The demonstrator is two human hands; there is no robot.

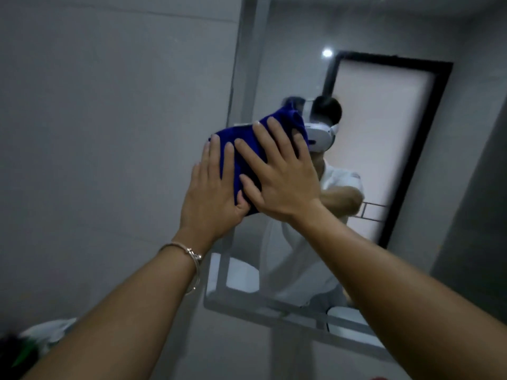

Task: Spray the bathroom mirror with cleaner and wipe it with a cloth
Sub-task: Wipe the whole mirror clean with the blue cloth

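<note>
Silver bracelet (189, 250) on left wrist (192, 235)

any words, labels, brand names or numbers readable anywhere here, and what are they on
None: no readable text anywhere in this view.
The blue cloth pressed by the left hand and right hand is plain.
The mirror and the white headset reflected in it show no lettering.
The white and green thing at lower left is too blurred to tell.

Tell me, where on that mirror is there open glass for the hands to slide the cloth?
Open glass lies above the blue cloth, up the mirror to the picture's top, and right of the right hand across the reflected door. Crowded: the mirror's left edge, where the left hand also presses the cloth.
</note>
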